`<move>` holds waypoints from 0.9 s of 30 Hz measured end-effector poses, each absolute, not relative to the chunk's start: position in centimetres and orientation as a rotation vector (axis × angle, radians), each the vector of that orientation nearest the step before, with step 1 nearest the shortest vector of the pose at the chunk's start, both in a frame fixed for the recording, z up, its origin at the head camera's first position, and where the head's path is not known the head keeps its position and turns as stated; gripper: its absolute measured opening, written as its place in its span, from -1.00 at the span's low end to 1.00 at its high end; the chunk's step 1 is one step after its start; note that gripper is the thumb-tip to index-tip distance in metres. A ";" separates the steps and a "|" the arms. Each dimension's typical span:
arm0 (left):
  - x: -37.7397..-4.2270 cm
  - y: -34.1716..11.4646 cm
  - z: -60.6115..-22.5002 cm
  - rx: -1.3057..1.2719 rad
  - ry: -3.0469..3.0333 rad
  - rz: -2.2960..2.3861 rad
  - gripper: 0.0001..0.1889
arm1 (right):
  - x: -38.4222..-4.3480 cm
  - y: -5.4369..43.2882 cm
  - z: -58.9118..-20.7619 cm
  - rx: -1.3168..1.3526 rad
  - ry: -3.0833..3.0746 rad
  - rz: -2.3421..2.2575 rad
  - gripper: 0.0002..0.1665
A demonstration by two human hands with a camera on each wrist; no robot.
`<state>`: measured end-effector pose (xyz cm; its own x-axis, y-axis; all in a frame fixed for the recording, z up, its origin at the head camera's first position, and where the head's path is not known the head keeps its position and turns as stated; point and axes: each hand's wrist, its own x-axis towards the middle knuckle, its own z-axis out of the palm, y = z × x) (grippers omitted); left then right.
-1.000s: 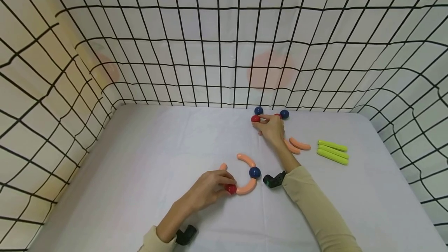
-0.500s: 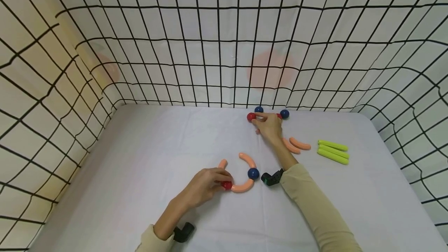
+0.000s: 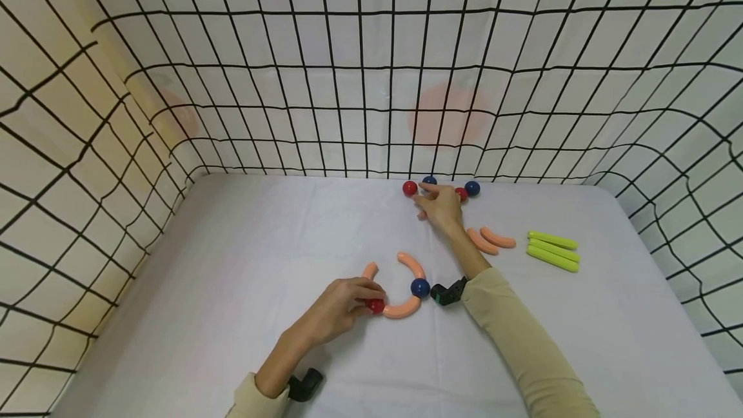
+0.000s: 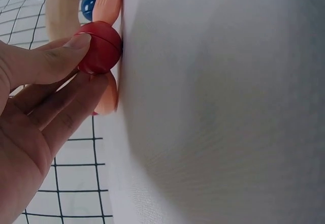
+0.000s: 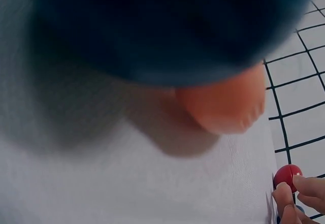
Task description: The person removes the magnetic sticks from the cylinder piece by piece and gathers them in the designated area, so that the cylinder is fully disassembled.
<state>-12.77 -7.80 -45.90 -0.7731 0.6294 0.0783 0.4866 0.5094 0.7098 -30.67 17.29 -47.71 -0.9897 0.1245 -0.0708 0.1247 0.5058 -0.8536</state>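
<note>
My left hand pinches a red ball between thumb and fingers, low at the white cloth. The ball joins two curved peach sticks; one stick runs right to a blue ball, and another curves up from there, forming an unclosed ring. Part of the left stick is hidden by my fingers. At the far edge, my right hand has thumb and forefinger parted, fingertips right beside a second red ball. Behind that hand are a blue ball and a peach stick.
Right of the right hand lie a red ball and a blue ball. Curved peach sticks and several yellow-green sticks lie further right. Black wire mesh walls the table's back and sides.
The far red ball has moved left and back and now sits beyond the right fingertips, which have parted from it. The left hand shifted the part-ring slightly left and back.
</note>
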 end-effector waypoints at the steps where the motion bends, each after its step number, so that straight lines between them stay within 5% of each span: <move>1: -12.8 -7.8 -45.9 0.965 2.556 1.119 -0.65 | -30.6 17.3 -47.6 0.220 2.723 -1.541 -0.43; 13: -12.8 -7.7 -45.8 1.010 2.574 1.112 -0.70 | -27.2 18.5 -45.4 -0.011 2.564 -1.303 -0.23; 27: -12.1 -7.2 -45.9 1.018 2.625 1.097 -0.73 | -18.8 19.9 -45.8 -0.264 2.529 -1.219 -0.29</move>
<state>-12.12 -7.20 -45.88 -0.7667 0.6266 0.1400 0.5400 0.5113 0.6686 -18.84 19.91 -45.84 -0.9315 -0.3006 -0.2047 -0.0270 0.6184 -0.7854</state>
